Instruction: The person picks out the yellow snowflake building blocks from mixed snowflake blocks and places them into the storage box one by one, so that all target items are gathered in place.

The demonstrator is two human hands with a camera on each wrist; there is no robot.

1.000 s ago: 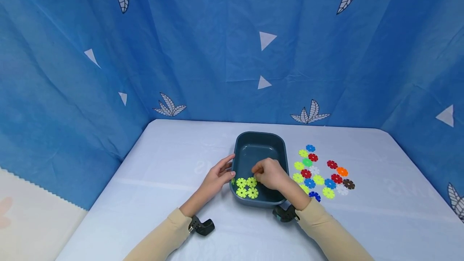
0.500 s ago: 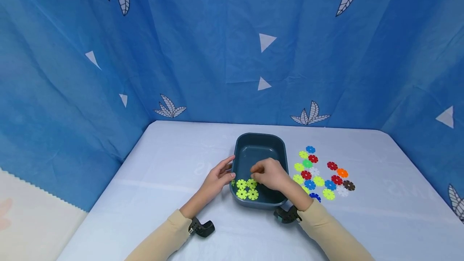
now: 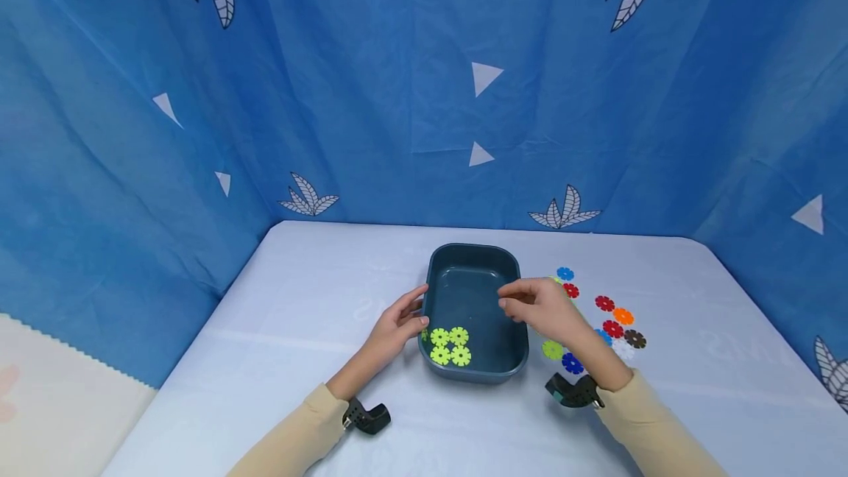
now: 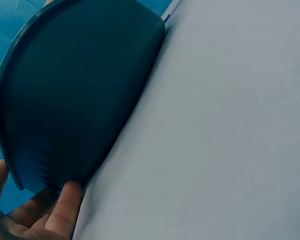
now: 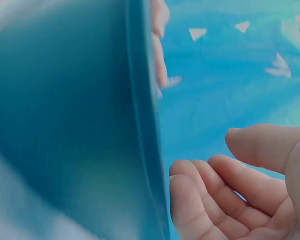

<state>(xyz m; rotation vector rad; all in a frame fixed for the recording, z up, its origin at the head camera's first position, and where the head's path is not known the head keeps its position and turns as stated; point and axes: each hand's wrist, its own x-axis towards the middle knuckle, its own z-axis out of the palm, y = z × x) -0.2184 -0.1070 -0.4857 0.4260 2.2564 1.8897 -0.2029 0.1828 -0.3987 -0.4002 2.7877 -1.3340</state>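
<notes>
A dark teal plastic bin (image 3: 473, 376) stands on the white table, with several yellow-green notched plastic discs (image 3: 460, 350) lying flat in its front left corner. My left hand (image 3: 394, 330) rests at the bin's left side. In the left wrist view, fingertips of that hand (image 4: 62, 212) touch the outer wall (image 4: 75, 100). Over the bin's right rim hovers my right hand (image 3: 546, 308). The right wrist view shows this hand (image 5: 230, 195) loosely bent, thumb apart from the fingers, with nothing held.
Right of the bin lie several loose notched discs, among them red (image 3: 612, 329), orange (image 3: 623, 316), brown (image 3: 634, 338) and dark blue (image 3: 573, 363) ones. My right hand and forearm cover part of this group. A blue patterned cloth (image 3: 397, 94) hangs behind the table.
My right hand has lifted from the discs inside the bin and moved right, over the bin's right rim. The left hand stays at the left side.
</notes>
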